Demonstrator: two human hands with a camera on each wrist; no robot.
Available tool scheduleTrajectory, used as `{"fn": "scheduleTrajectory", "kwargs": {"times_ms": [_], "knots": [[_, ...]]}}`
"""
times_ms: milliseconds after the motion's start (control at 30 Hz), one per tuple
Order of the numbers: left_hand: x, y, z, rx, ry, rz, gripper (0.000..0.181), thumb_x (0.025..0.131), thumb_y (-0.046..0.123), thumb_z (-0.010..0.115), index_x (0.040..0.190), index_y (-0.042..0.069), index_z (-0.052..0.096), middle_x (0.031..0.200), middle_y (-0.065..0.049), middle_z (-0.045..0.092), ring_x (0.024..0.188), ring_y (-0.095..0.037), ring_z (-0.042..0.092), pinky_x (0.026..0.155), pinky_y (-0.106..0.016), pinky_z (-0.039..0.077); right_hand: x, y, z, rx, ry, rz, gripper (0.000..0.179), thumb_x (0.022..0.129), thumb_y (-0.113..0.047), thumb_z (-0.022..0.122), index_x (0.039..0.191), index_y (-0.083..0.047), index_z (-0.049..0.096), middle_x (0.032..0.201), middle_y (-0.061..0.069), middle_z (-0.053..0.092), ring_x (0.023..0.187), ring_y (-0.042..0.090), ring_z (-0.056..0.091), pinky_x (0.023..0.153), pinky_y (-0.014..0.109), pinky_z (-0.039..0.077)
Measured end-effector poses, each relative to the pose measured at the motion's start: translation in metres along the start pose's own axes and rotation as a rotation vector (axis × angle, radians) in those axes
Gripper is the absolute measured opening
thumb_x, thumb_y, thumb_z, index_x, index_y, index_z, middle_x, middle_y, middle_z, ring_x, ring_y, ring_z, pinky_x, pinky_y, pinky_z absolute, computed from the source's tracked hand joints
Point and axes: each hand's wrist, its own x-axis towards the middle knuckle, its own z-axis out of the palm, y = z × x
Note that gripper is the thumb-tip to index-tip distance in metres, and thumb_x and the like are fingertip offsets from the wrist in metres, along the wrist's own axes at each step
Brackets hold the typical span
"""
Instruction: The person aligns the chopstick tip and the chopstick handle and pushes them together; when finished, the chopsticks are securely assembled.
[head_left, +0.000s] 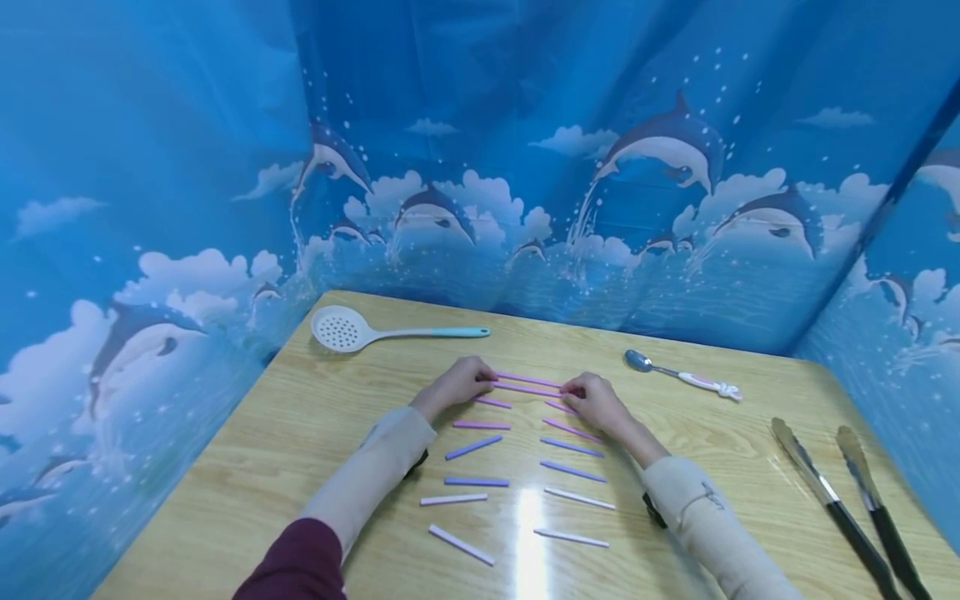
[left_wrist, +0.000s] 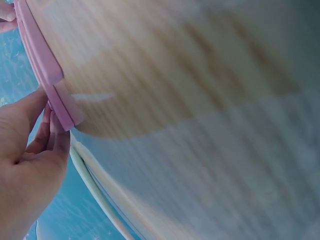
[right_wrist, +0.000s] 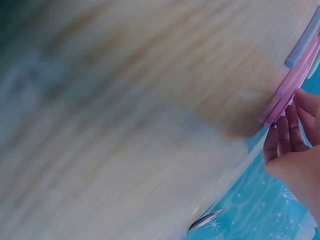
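Two long pink sticks lie nearly side by side between the hands in the head view, the far one just beyond the near one. At their left ends my left hand pinches with thumb and fingers; the left wrist view shows this hand on a pink stick's end. My right hand pinches at the right ends, and in the right wrist view its fingertips meet a pink stick. Which of the two sticks each hand grips, or whether both, I cannot tell.
Nearer me lie two columns of sticks, a left one with a purple stick and a right one with a pale stick. A skimmer lies back left, a spoon back right, tongs at right. A dolphin-print curtain borders the table.
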Motion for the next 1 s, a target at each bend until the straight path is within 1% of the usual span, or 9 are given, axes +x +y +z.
{"fn": "scheduleTrajectory", "kwargs": {"times_ms": [167,400,467,567,667,733,833,933,1000], "knots": [[-0.002,0.000,-0.001,-0.006,0.016,-0.014,0.019,0.090,0.007,0.064,0.107,-0.001,0.069,0.100,-0.013,0.069,0.097,-0.025,0.063,0.086,-0.032,0.052,-0.003,-0.003,-0.002,0.037,0.015,0.020,0.016,0.086,-0.004,0.065,0.099,0.004,0.070,0.089,0.012,0.064,0.081,0.022,0.059,0.074,0.035,0.051],[-0.008,0.002,-0.003,-0.045,0.034,-0.033,0.022,0.092,0.011,0.063,0.111,0.003,0.069,0.100,-0.010,0.066,0.093,-0.021,0.062,0.083,-0.031,0.052,-0.012,-0.007,-0.008,0.069,0.028,0.024,0.016,0.087,-0.005,0.065,0.100,0.003,0.070,0.088,0.010,0.064,0.080,0.020,0.058,0.069,0.027,0.049],[-0.011,0.002,-0.003,-0.056,0.047,-0.023,0.022,0.092,0.012,0.063,0.111,0.002,0.068,0.101,-0.010,0.067,0.093,-0.020,0.062,0.083,-0.030,0.052,-0.015,-0.007,-0.010,0.082,0.035,0.022,0.016,0.087,-0.006,0.066,0.100,0.003,0.070,0.087,0.009,0.064,0.080,0.020,0.059,0.068,0.026,0.049],[-0.018,0.002,-0.006,-0.103,0.061,-0.024,0.024,0.092,0.013,0.063,0.112,0.002,0.068,0.102,-0.009,0.067,0.093,-0.019,0.062,0.082,-0.029,0.052,-0.020,-0.006,-0.012,0.099,0.043,0.022,0.016,0.087,-0.007,0.066,0.100,0.003,0.070,0.088,0.009,0.065,0.080,0.020,0.059,0.069,0.027,0.050],[-0.025,0.001,-0.008,-0.141,0.067,-0.039,0.024,0.091,0.013,0.064,0.112,0.003,0.068,0.103,-0.009,0.067,0.093,-0.019,0.061,0.083,-0.029,0.052,-0.024,-0.006,-0.015,0.099,0.050,0.027,0.016,0.088,-0.009,0.067,0.099,0.002,0.070,0.088,0.010,0.066,0.080,0.020,0.060,0.070,0.028,0.050],[-0.029,0.001,-0.010,-0.150,0.070,-0.064,0.023,0.091,0.014,0.064,0.111,0.005,0.068,0.103,-0.008,0.067,0.094,-0.018,0.061,0.084,-0.030,0.052,-0.027,-0.006,-0.017,0.099,0.049,0.037,0.016,0.088,-0.010,0.067,0.098,0.002,0.071,0.088,0.010,0.066,0.080,0.020,0.060,0.070,0.028,0.050],[-0.033,-0.001,-0.011,-0.151,0.075,-0.083,0.021,0.091,0.015,0.064,0.109,0.006,0.069,0.103,-0.008,0.067,0.095,-0.019,0.060,0.086,-0.033,0.052,-0.029,-0.006,-0.018,0.093,0.038,0.041,0.017,0.088,-0.010,0.067,0.098,0.002,0.071,0.089,0.010,0.066,0.080,0.019,0.060,0.071,0.028,0.050],[-0.035,-0.003,-0.011,-0.153,0.072,-0.073,0.021,0.090,0.015,0.066,0.108,0.004,0.070,0.101,-0.009,0.067,0.094,-0.020,0.061,0.087,-0.034,0.051,-0.030,-0.005,-0.017,0.096,0.030,0.052,0.017,0.087,-0.010,0.068,0.099,0.002,0.070,0.088,0.009,0.065,0.080,0.019,0.060,0.072,0.028,0.051],[-0.036,-0.005,-0.010,-0.161,0.056,-0.065,0.022,0.089,0.015,0.067,0.106,0.003,0.070,0.100,-0.009,0.068,0.094,-0.021,0.062,0.087,-0.033,0.051,-0.030,-0.005,-0.015,0.092,0.020,0.059,0.018,0.086,-0.011,0.069,0.098,0.002,0.070,0.086,0.008,0.064,0.079,0.017,0.059,0.071,0.028,0.050]]}}
